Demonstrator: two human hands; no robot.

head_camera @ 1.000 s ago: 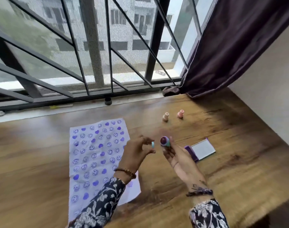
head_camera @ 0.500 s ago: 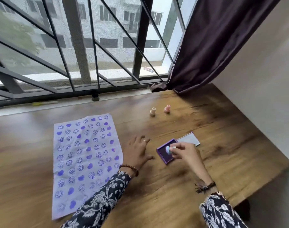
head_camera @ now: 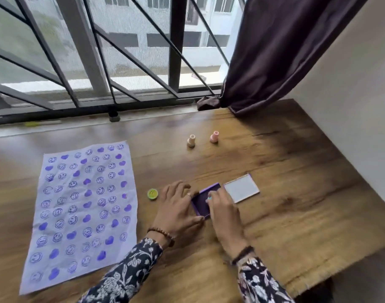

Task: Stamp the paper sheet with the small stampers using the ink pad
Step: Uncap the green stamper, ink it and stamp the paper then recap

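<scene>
Right of frame centre on the desk (head_camera: 296,193), the right hand (head_camera: 223,212) pinches a small pale-blue stamper (head_camera: 209,196) onto the purple ink pad (head_camera: 201,203), steadied by the flat, empty left hand (head_camera: 176,206), while the stamp-filled paper sheet (head_camera: 82,211) lies leftward, beyond the left hand.

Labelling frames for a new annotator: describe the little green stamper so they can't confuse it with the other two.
Start at the stamped paper sheet on the left of the wooden table. Just past its right edge, between it and the left hand, stands the green stamper. It is yellow-green with a round top facing up, alone, while the beige stamper and pink stamper stand together nearer the window.
</scene>
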